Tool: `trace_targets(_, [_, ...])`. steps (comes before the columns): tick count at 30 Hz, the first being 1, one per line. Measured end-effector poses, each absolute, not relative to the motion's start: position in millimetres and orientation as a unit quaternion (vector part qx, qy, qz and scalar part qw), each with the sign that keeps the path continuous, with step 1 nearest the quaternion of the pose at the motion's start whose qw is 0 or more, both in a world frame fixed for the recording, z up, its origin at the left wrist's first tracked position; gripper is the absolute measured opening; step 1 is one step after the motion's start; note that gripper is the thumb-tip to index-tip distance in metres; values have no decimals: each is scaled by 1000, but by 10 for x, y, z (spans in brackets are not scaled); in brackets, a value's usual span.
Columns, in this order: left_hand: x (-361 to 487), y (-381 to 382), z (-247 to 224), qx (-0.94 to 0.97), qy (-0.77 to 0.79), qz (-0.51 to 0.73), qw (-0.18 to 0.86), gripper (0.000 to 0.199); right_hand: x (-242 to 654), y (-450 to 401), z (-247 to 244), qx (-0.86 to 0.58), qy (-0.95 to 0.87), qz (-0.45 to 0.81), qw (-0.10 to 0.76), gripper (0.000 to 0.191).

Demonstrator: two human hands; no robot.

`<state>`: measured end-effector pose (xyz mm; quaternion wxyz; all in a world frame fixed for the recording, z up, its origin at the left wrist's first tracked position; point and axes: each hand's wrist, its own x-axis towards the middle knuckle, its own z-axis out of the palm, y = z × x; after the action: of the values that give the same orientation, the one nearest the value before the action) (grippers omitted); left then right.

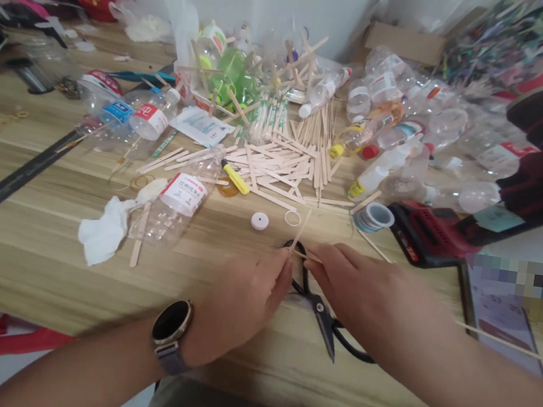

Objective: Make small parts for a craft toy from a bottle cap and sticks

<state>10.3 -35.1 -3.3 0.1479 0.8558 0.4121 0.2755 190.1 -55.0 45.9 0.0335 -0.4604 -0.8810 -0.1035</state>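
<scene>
My left hand (251, 295), with a watch at its wrist, pinches a flat wooden craft stick (303, 225) that points up and away. From the right, my right hand (360, 290) closes on a thin bamboo skewer (313, 258), whose tip meets the craft stick at my left fingertips. A long pale length, apparently the same skewer, shows beyond my right forearm. Black-handled scissors (321, 310) lie on the table under both hands. Just beyond them are a white bottle cap (259, 221) with a small hole and a thin white ring (292, 218).
Loose craft sticks (276, 167) lie in a heap at the table's middle. A plastic bottle (178, 200), a yellow-handled tool (235, 177) and crumpled tissue (104, 230) are to the left. A tape roll (375, 217), a power tool (433, 236) and several empty bottles (415, 116) stand right.
</scene>
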Motion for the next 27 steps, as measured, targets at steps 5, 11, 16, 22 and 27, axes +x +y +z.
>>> trace_targets(5, [94, -359, -78, 867, 399, 276, 112, 32, 1912, -559, 437, -457, -881, -85, 84, 27])
trace_targets(11, [87, -374, -140, 887, 353, 295, 31, 25, 1929, -556, 363, -509, -842, 87, 158, 25])
trace_targets(16, [84, -374, -165, 894, 340, 291, -6, 23, 1889, -537, 457, -565, -753, 278, 191, 31])
trace_targets(22, [72, -356, -203, 893, 340, 293, -40, 24, 1877, -523, 444, -592, -623, 475, 188, 37])
trace_targets(27, [84, -345, -218, 899, 336, 280, -11, 24, 1889, -550, 375, -593, -576, 526, 199, 32])
